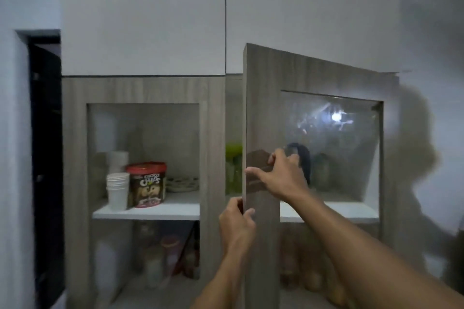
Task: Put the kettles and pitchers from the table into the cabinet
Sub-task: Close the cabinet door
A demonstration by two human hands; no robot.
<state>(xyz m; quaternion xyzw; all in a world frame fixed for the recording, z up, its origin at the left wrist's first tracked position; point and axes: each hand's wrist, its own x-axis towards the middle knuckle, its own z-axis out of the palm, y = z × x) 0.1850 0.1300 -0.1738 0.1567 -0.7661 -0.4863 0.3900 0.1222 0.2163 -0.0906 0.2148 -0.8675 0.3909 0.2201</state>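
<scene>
The wood-grain cabinet door (261,113) with a glass pane stands partly open, hinged on its right. My left hand (237,223) pinches the door's free edge low down. Higher up, my right hand (281,173) lies against the door's front with the thumb stretched to the edge, holding nothing. In the gap behind the edge a green pitcher (233,168) stands on the white shelf (346,211). A dark curved handle (302,160) shows through the glass; what it belongs to is blurred. No table is in view.
The left compartment holds a stack of white cups (117,189), a red-lidded cereal tub (148,183) and a woven mat (183,183). Jars and bottles fill the lower shelves. A dark doorway (46,158) lies at the left, white upper cabinets above.
</scene>
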